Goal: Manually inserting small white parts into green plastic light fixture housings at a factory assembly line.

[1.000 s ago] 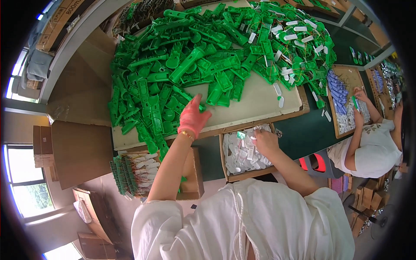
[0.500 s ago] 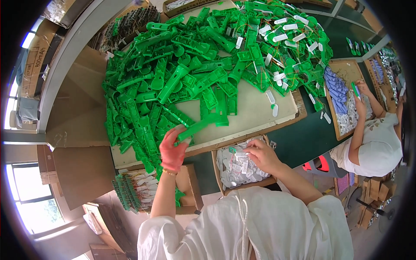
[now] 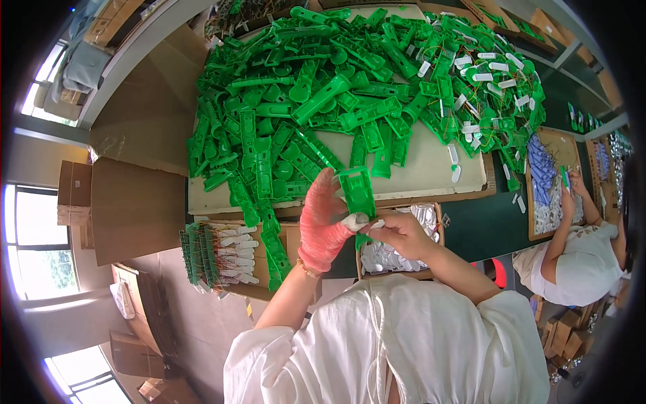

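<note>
My left hand [image 3: 321,225], in a pink-red work glove, is closed on a green plastic housing half [image 3: 357,190], its hollow inner side turned up and its long axis roughly upright in the picture. The gloved thumb presses on its lower part. My bare right hand [image 3: 406,234] is beside that lower part, fingers pinched on a small white piece [image 3: 377,225], mostly hidden by the fingertips. Below my right hand stands a cardboard box [image 3: 436,242] of small white plastic parts [image 3: 390,259]. Beyond both hands lies a heap of green housings [image 3: 269,101] on a pale board [image 3: 417,182].
Green housings with white pieces and thin wires [image 3: 484,87] lie at the right of the heap. Left of my arm, a carton [image 3: 291,239] holds circuit boards with white parts [image 3: 232,256]. At the right, a co-worker [image 3: 572,252] handles a green piece beside a tray [image 3: 538,229].
My left hand has brought the green housing right and toward me, turning its hollow side up. My right hand has risen from the box to meet it. The whole view has shifted.
</note>
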Demonstrator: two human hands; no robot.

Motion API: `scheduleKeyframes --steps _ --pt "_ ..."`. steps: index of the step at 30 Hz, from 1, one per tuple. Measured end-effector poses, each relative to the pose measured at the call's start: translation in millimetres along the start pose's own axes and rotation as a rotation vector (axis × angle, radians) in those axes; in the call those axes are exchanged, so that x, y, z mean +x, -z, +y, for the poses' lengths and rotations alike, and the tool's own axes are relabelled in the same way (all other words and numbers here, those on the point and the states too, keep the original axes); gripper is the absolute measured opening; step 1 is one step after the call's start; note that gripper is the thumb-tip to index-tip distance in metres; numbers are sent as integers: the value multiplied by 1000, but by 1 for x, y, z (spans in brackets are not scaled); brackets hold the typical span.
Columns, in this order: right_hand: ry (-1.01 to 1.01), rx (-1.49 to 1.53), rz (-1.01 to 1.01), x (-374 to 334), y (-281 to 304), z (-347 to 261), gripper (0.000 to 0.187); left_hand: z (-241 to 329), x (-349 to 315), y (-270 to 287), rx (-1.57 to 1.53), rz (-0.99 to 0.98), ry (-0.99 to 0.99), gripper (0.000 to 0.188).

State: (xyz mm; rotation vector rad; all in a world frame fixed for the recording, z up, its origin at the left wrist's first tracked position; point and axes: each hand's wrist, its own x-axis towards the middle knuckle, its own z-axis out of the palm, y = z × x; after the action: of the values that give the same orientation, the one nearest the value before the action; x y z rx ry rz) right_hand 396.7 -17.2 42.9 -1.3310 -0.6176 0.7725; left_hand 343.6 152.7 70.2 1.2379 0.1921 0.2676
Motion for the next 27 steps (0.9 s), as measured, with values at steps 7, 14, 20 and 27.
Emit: scheduleKeyframes --steps 7,14,20,27 --pt "-129 164 -58 -6 -25 -21 16 -22 -45 14 -432 -384 467 95" --pt "-235 291 20 -6 -26 -32 32 -20 -48 18 -500 -266 489 82" --pt "-83 -390 98 -22 -28 -6 21 -19 -48 12 -418 -361 563 56" --pt "-73 192 314 -26 -32 -1 19 -47 -39 15 -642 -399 575 73"
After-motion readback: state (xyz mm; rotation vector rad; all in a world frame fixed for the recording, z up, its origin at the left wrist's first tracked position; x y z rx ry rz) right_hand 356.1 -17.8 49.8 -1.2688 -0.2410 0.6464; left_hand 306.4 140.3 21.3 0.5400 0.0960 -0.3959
